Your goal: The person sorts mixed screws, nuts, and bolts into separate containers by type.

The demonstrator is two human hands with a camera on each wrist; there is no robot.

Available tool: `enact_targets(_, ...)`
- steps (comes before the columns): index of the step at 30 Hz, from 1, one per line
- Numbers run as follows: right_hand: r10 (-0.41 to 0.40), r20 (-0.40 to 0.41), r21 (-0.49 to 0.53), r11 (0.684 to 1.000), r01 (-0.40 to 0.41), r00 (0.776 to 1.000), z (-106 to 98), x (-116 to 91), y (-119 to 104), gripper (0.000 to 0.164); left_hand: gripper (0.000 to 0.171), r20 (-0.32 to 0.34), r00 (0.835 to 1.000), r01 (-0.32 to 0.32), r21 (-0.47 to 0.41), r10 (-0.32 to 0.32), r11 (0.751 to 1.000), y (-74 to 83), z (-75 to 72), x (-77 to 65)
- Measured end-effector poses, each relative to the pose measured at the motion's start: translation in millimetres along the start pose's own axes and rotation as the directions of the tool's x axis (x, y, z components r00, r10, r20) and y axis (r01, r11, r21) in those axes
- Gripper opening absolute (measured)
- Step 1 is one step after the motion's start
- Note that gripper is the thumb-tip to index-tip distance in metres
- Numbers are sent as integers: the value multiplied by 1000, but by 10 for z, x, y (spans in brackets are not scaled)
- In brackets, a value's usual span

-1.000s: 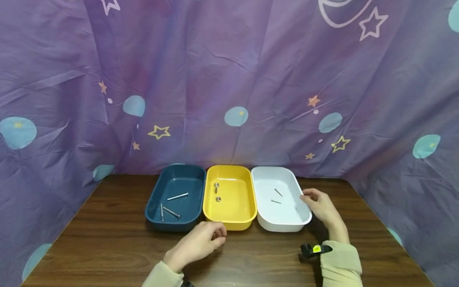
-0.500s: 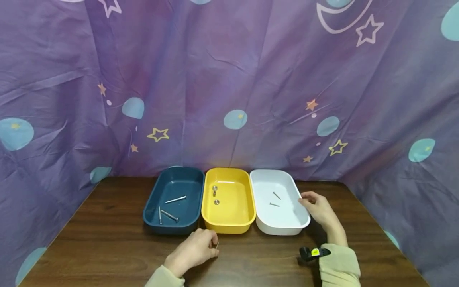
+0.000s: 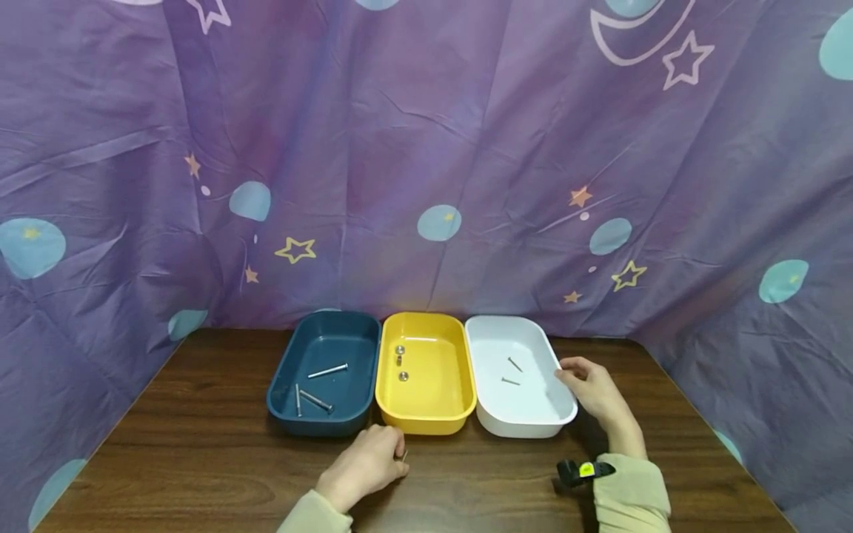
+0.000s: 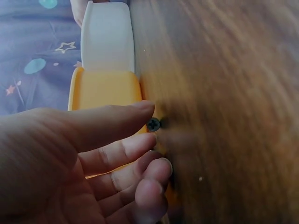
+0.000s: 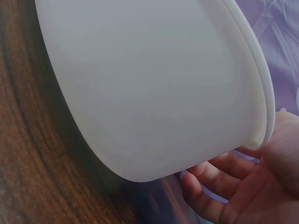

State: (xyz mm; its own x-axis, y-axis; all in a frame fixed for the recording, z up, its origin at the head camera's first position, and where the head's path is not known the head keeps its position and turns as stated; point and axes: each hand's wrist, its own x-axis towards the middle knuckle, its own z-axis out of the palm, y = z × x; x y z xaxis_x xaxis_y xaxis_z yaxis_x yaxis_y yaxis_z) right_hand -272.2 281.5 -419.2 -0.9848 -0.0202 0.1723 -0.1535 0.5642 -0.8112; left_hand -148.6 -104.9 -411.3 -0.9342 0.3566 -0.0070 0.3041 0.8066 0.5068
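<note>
My left hand [image 3: 368, 460] is low over the table in front of the yellow tray [image 3: 426, 426]. Between its thumb and index fingertips it pinches a small screw; the left wrist view shows the cross-slotted head [image 4: 153, 124], while the shank is mostly hidden. At the right side of the white tray [image 3: 523, 428], my right hand [image 3: 603, 400] grips the rim, thumb over the edge and the other fingers [image 5: 205, 198] along the outside wall. Two small screws lie inside the white tray. Small metal nuts [image 3: 403, 376] are in the yellow one.
A dark blue tray [image 3: 320, 426] with long bolts [image 3: 328, 370] stands left of the yellow tray, all three trays side by side. Behind the brown wooden table [image 3: 200, 444] hangs a purple patterned cloth [image 3: 400, 148]. A black strap device [image 3: 580, 471] sits at the right cuff.
My left hand has drawn back from the yellow tray's front edge, toward me and slightly left, and a screw now shows at its fingertips. The right hand stays on the white tray's rim.
</note>
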Motion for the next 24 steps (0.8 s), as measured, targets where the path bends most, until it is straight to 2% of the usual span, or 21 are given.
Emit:
enact_targets(13, 22, 2, 9, 1000, -22, 1000, -1, -3, 10, 32, 21, -7, 997, -82, 9, 82, 997, 3, 14, -16)
enact_targets(24, 11, 0, 1, 1000, -11, 1000, 0, 13, 29, 32, 19, 2, 992, -128, -29, 128, 991, 61, 48, -2)
